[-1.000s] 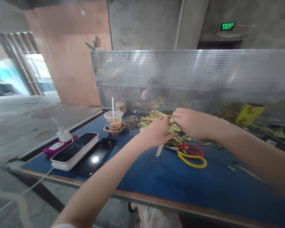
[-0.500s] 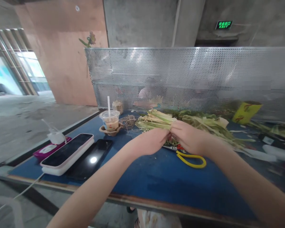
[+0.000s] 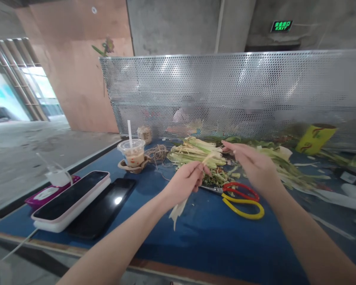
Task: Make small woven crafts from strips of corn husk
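Pinching a pale strip of husk [image 3: 178,206] between thumb and fingertips, the left hand [image 3: 185,183] held it just above the blue desk [image 3: 213,241], so that the strip's loose end hung down toward the surface while its upper end rose toward the pile of green stalks [image 3: 197,152]. The right hand [image 3: 255,166] hovered apart from it with fingers spread and nothing in them, over the far side of the pile. Scissors [image 3: 240,196] with red and yellow handles lay flat on the desk between the two forearms, near a heap of trimmed scraps [image 3: 216,178], handy for either hand. To the left, two phones [image 3: 86,198] and a drink cup [image 3: 131,152] with a straw sat well clear of the cuttings. A perforated metal screen [image 3: 225,91] closed off the back of the desk.
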